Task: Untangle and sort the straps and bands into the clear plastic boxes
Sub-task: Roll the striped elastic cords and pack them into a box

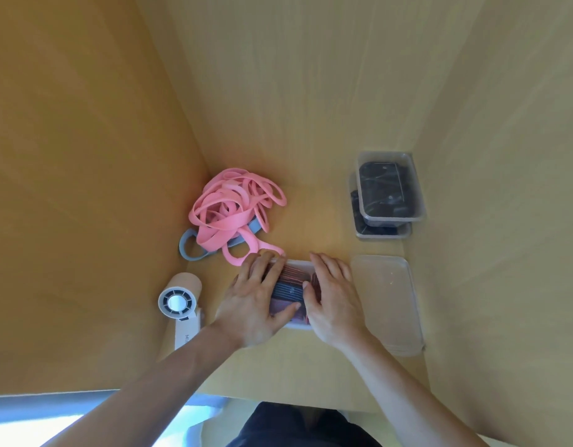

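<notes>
Pink bands (233, 204): a tangled heap at the back left of the table (314, 217), lying over a grey-blue band (186, 245).
Clear box (298, 263): directly under both hands, packed with folded red and blue straps (290, 289), its long axis running away from the person.
Left hand (256, 304): fingers laid flat across the straps, pressing them down and gripping nothing.
Right hand (333, 301): also flat, fingers over the box's right side, thumb on the straps.
Key relation: the heap lies beyond and left of the box, its nearest pink loop just beside the left fingertips, so that hand probably reaches next.
Lids (386, 304): stacked just right of the right hand.
Filled boxes (390, 188): two stacked at back right, holding black straps.
Handheld fan (179, 301): near left.
</notes>
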A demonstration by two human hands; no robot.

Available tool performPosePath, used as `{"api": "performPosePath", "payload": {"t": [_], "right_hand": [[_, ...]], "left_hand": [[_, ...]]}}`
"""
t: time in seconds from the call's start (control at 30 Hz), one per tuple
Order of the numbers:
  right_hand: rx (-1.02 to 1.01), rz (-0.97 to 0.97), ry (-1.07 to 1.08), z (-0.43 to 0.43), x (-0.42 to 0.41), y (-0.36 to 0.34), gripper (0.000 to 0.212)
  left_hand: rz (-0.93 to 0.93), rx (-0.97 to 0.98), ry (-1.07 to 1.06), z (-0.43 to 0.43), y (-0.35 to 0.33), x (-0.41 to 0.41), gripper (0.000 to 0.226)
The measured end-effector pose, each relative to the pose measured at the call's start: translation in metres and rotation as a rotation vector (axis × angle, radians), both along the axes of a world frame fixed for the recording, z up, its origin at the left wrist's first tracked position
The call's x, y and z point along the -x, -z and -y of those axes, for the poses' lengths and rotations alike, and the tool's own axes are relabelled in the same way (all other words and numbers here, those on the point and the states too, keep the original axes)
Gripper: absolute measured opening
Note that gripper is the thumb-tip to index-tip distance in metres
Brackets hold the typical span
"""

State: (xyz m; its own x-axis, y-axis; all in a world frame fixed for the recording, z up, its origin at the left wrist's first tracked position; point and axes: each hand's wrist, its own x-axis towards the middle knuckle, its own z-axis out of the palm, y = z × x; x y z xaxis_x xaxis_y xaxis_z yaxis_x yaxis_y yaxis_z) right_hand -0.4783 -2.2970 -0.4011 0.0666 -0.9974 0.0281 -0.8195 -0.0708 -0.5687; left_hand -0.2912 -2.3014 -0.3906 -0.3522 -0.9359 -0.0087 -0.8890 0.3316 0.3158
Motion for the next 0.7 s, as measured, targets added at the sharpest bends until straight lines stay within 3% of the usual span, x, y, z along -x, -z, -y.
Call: {"api": "performPosePath", "payload": {"t": [0.07,0.2,0.3,0.43,0.53,0.7], "right_hand": [[0.007,0.023,-0.005,-0.001,0.000,-0.001,0.066],[0.054,-0.110,-0.022,-0.003,0.001,-0.004,0.063],[0.082,-0.182,-0.156,-0.006,0.000,-0.010,0.064],[-0.025,-0.249,-0.333,-0.005,0.002,-0.018,0.089],[-0.128,-0.304,-0.366,0.001,0.001,-0.025,0.116],[-0.061,-0.354,-0.352,0.004,-0.002,-0.030,0.114]], "left_hand": [[-0.056,-0.031,0.009,0.002,0.000,-0.002,0.090],[-0.231,-0.093,0.027,0.005,-0.004,-0.009,0.095],[-0.414,-0.237,0.012,0.007,-0.011,-0.021,0.103],[-0.472,-0.298,0.050,0.003,-0.012,-0.039,0.121],[-0.547,-0.303,0.049,0.001,-0.018,-0.040,0.111],[-0.642,-0.289,0.078,0.000,-0.018,-0.037,0.102]]}}
